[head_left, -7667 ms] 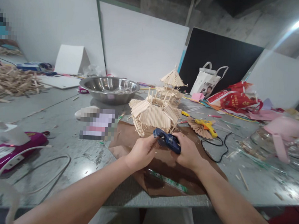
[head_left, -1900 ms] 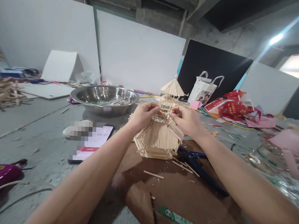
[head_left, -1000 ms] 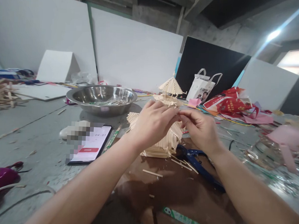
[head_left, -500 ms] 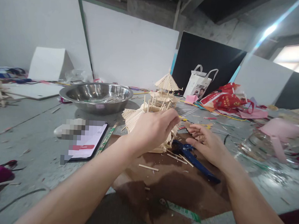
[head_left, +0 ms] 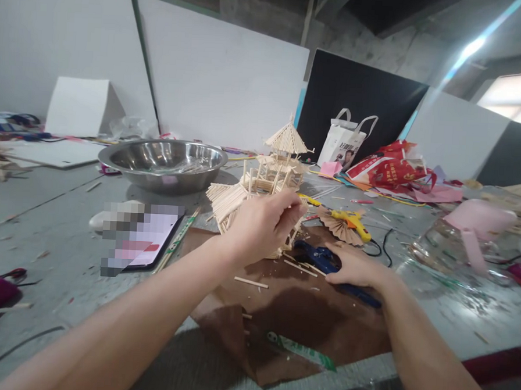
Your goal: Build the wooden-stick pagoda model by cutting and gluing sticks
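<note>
A pagoda model built from thin wooden sticks stands in the middle of the table, with a tiered pointed roof. My left hand is closed in front of it, fingers curled together against its near right side; whatever they pinch is hidden. My right hand is over blue-handled cutters, thumb and fingers apart on either side of the handle. Loose sticks lie on brown paper under the model. Behind my right hand are a pleated brown paper fan and a yellow glue gun.
A steel basin sits at the back left. Nearer are a phone and paper-wrapped chopsticks. A pink-lidded clear jug stands right. A red bag and a white bag are behind. A green-printed wrapper lies in front.
My right hand has moved down from beside the model onto the blue cutters, uncovering the paper fan and glue gun. My left hand stays at the model. The view has shifted slightly.
</note>
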`<action>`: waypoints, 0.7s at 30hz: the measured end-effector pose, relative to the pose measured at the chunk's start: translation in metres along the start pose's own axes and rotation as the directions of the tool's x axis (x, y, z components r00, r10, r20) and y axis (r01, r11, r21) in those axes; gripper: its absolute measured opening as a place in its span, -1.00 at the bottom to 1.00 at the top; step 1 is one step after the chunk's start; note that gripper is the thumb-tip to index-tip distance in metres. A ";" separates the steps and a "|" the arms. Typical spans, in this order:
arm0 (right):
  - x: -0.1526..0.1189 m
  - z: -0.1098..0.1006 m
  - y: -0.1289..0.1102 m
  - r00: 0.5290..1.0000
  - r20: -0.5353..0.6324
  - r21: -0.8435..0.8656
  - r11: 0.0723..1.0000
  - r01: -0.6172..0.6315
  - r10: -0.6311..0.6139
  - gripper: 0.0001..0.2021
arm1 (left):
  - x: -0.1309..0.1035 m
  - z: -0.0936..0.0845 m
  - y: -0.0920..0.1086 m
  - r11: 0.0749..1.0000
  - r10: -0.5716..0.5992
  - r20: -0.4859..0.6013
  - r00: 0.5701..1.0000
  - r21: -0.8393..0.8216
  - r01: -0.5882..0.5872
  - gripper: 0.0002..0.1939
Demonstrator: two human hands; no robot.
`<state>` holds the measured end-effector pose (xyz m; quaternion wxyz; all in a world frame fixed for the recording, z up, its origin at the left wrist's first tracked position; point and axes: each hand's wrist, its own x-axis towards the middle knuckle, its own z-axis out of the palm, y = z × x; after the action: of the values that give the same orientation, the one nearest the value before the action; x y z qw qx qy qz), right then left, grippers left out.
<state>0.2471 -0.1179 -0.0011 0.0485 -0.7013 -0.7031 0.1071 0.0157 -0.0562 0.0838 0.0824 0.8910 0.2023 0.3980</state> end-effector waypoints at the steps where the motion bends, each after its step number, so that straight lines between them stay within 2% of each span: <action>1: -0.002 -0.002 -0.002 1.000 -0.008 0.000 1.000 0.026 -0.026 -0.38 | -0.002 0.002 0.001 1.000 -0.002 0.005 1.000 -0.009 0.002 -0.82; 5: -0.007 -0.007 -0.003 0.998 -0.057 -0.009 0.999 0.032 -0.033 -0.48 | -0.010 0.009 0.002 0.999 -0.031 -0.016 0.999 -0.034 0.030 -0.84; 8: -0.005 -0.005 0.002 0.970 -0.240 0.020 0.999 0.029 -0.023 -0.52 | -0.015 0.014 0.002 0.994 -0.080 -0.046 0.996 -0.083 0.076 -0.83; 10: -0.002 -0.002 0.003 0.901 -0.433 0.061 0.997 0.049 -0.018 -0.54 | -0.017 0.017 0.003 0.985 -0.111 -0.051 0.993 -0.139 0.103 -0.83; 12: 0.001 0.002 0.001 0.791 -0.612 0.081 0.993 0.087 -0.019 -0.57 | -0.019 0.021 0.004 0.974 -0.139 -0.036 0.990 -0.184 0.130 -0.81; 15: 0.000 0.008 -0.014 0.644 -0.757 0.026 0.980 0.197 -0.110 -0.59 | -0.024 0.028 0.007 0.963 -0.172 0.016 0.985 -0.207 0.172 -0.80; 16: 0.000 0.010 -0.020 0.618 -0.772 0.004 0.971 0.240 -0.150 -0.59 | -0.025 0.030 0.008 0.961 -0.179 0.038 0.983 -0.206 0.183 -0.80; 18: -0.002 0.014 -0.033 0.599 -0.778 -0.005 0.955 0.297 -0.191 -0.59 | -0.028 0.033 0.008 0.960 -0.182 0.081 0.980 -0.200 0.195 -0.79; 21: -0.004 0.019 -0.044 0.617 -0.760 0.035 0.936 0.350 -0.202 -0.59 | -0.031 0.037 0.008 0.964 -0.158 0.121 0.980 -0.198 0.180 -0.79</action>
<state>0.1999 -0.1232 -0.0094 0.4111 -0.5586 -0.7076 -0.1352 0.0270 -0.0758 0.0401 0.2192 0.8765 0.2302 0.3615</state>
